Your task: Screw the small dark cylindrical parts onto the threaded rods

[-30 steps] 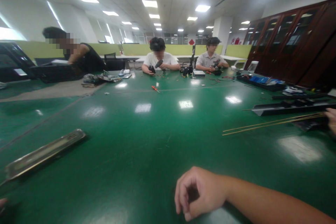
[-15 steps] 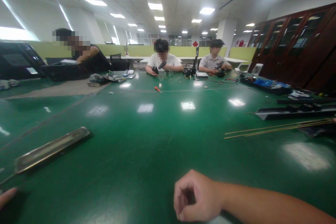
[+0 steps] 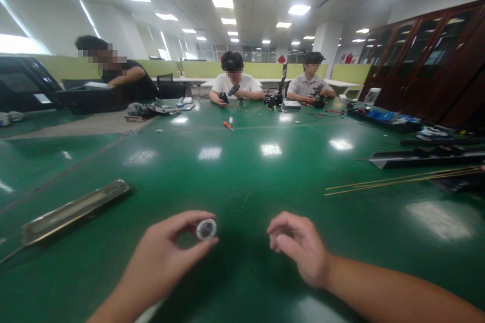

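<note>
My left hand (image 3: 161, 250) grips a small round object (image 3: 206, 229) between thumb and fingers. It has a pale ring-shaped rim and a dark, patterned middle; I cannot tell its exact kind. To the right, my right hand (image 3: 299, 250) is curled, with the thumb drawn in against the bent fingers. Whatever may be inside those fingers is hidden. Both hands are above the green tabletop (image 3: 242, 171), apart from each other.
A long metal tray-like piece (image 3: 76, 212) lies at the left. Thin brass-coloured rods (image 3: 397, 180) stick in from the right, near black rails (image 3: 428, 156). An orange-handled screwdriver (image 3: 228, 125) lies farther off. Several people sit around the far side, one person (image 3: 237, 83) straight across.
My left hand has come in from the lower left edge, bringing the round object into view. My right hand has moved up and slightly right, its fingers still curled.
</note>
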Available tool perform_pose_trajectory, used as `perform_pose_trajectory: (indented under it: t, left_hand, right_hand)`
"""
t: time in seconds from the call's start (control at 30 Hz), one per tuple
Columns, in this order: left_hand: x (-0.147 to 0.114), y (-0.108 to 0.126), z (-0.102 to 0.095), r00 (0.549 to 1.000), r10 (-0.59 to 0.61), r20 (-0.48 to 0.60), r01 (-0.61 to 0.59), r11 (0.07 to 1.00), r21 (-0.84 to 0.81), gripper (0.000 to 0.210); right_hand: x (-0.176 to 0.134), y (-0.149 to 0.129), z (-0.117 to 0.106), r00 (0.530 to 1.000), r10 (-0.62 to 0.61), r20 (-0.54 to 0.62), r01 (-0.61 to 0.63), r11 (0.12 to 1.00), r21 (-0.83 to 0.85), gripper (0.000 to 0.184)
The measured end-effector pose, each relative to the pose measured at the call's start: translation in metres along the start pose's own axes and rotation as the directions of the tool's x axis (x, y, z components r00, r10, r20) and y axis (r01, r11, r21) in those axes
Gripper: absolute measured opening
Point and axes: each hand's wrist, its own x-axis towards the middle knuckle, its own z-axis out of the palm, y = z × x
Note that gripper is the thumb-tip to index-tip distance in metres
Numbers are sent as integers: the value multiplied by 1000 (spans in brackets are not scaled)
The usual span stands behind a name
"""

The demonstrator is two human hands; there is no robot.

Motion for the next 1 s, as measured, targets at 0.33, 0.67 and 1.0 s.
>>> perform_pose_trajectory:
  t: [0.33,0.67,1.0]
  left_hand:
    - [-16,12,53,945,232,232,-217,972,-85,39]
    - [-22,13,65,952,207,223,-187,976,-107,32]
    - [-24,15,76,927,295,232,-250,946,-205,31]
  right_hand:
    - [-1,-10,-18,987,-84,138,122,948,-294,37]
    - [3,-8,-8,960,-67,272,166,917,-363,43]
    - [-2,-9,-4,941,-57,334,199,890,-410,20]
